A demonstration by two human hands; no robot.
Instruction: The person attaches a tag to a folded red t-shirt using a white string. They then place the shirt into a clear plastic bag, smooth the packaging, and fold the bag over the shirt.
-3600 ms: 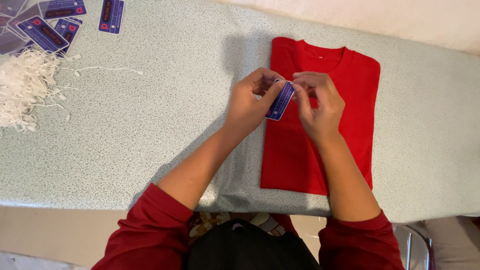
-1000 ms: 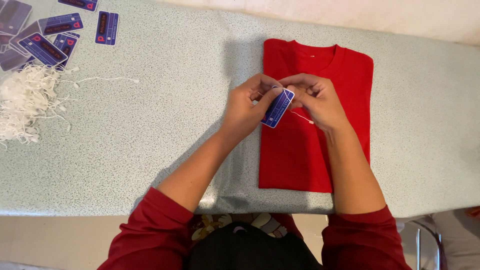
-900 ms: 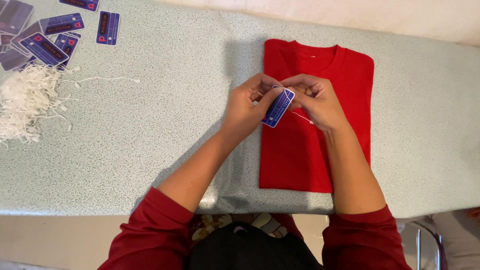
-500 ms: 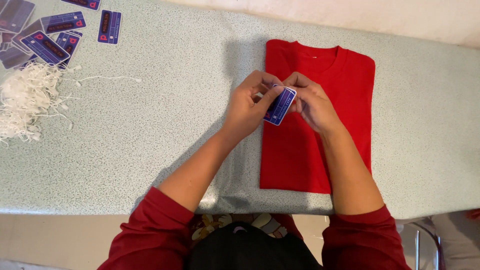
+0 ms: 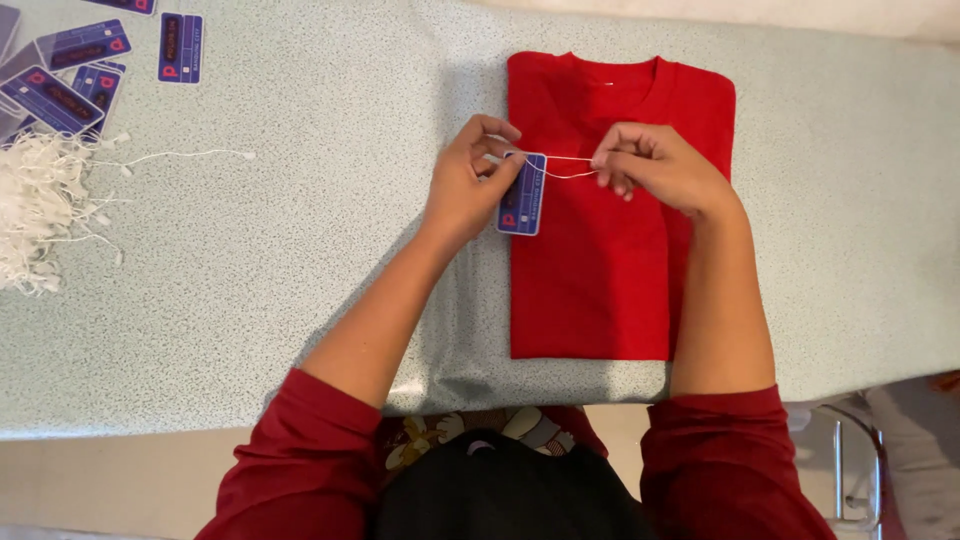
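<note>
1. My left hand (image 5: 468,185) pinches the small blue rectangular card tag (image 5: 523,193) by its top corner, fingers closed on it, so the tag hangs flat just above the shirt.
2. My right hand (image 5: 655,170) has its fingertips closed on the thin white string (image 5: 566,167), drawn taut between the tag's top and that hand; I judge the two grips pull against each other to keep the loop tight.
3. Both hands work over the upper part of the folded red cotton T-shirt (image 5: 600,270), which lies collar away from me, flat on the speckled pale green table top (image 5: 300,250).
4. Far to the left of the shirt, at the table's edge, lies a loose heap of white string loops (image 5: 40,215), one strand trailing toward the shirt; within reach, I judge, as stock.
5. Beyond that heap, further from me, spare blue card tags (image 5: 100,60) lie spread.
6. Count: one shirt, one tag in hand, one string in hand, one heap, at least five spare tags, some cut off by the frame.
</note>
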